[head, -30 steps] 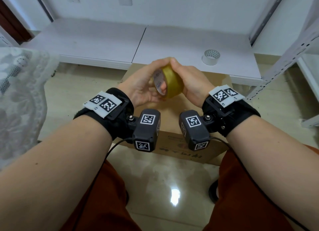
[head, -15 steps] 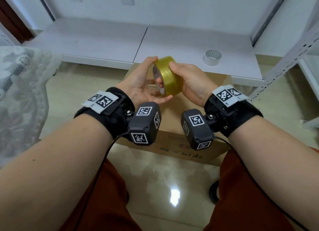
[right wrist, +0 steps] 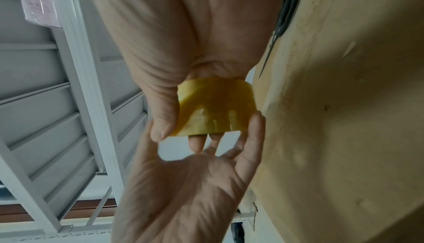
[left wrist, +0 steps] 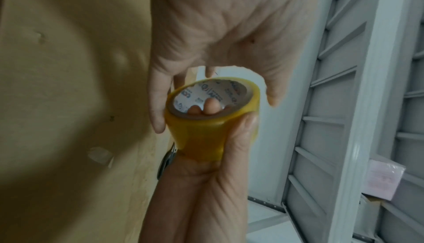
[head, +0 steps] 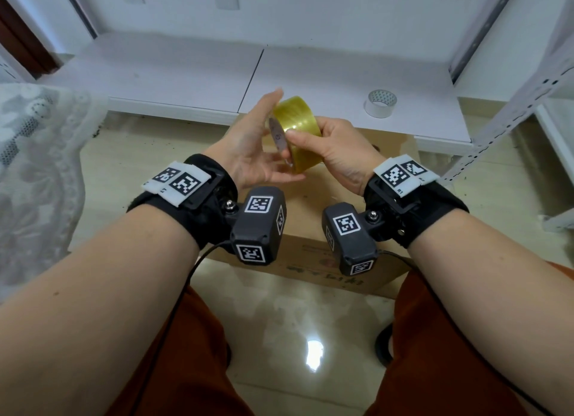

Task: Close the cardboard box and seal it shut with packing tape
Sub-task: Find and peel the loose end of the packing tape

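Head view, centre of frame: a roll of yellow translucent packing tape (head: 295,133) is held in the air above the brown cardboard box (head: 313,195), which sits on the glossy tiled floor (head: 289,316) between the person's knees.

The right hand (head: 335,150) grips the roll, thumb pressed on its near rim and fingers wrapped round the outer band. In the left wrist view two fingertips (left wrist: 212,106) of that hand show inside the printed white core.

The left hand (head: 251,145) stands just left of the roll, palm facing it and fingers extended. In the right wrist view one of its fingers (right wrist: 254,129) lies against the roll's edge. It grips nothing.

The box flaps appear to lie flat; the arms and wrist cameras hide the seam.

Upper right of the head view: a second, white tape roll (head: 380,103) stands on the low white shelf board (head: 192,73), well apart from the hands. Upper right of the right wrist view: dark scissors (right wrist: 283,22) lie on the box top. A white lace cloth (head: 37,167) fills the left edge.
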`<move>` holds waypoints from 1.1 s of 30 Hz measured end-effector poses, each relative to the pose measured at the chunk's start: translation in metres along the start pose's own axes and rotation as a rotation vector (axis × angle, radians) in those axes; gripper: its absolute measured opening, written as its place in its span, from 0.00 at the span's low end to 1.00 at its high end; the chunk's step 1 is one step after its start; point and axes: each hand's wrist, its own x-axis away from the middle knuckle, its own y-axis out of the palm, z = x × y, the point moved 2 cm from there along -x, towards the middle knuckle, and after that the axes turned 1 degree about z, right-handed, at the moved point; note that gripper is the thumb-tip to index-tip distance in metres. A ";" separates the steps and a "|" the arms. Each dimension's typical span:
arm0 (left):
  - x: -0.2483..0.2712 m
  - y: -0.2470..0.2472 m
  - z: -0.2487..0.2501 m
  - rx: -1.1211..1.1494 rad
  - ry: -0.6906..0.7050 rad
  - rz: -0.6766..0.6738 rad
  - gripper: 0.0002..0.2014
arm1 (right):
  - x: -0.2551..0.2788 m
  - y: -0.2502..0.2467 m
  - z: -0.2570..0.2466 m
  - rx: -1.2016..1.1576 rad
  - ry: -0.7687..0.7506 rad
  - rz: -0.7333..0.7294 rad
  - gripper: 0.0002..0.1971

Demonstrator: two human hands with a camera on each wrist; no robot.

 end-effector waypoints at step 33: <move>-0.009 -0.004 0.006 0.025 0.042 -0.032 0.36 | -0.002 -0.005 -0.001 -0.114 0.003 0.055 0.13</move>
